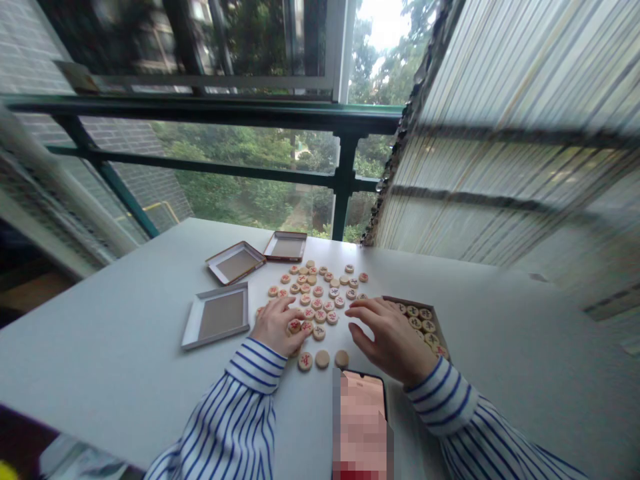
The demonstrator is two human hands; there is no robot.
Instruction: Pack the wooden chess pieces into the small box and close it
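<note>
Round wooden Chinese chess pieces [317,303], many with red characters and some blank side up, lie scattered over the middle of the white table [125,293]. My left hand [277,325] rests at the near left of the spread, fingers apart, reaching over and seemingly touching several pieces. To the right of the spread is my right hand [393,337], its fingers stretched and slightly curled, with nothing visible in them. It partly covers an open box [437,319] holding rows of pieces. Three pieces, one red-marked [305,361], sit in a row nearest me.
Three shallow open box parts, a grey one [216,343], a brown-edged one [236,263] and another [286,247], lie at the left and back. A phone [364,383] lies in front of me. Beyond the table stand a green railing [225,112] and a string curtain [500,133].
</note>
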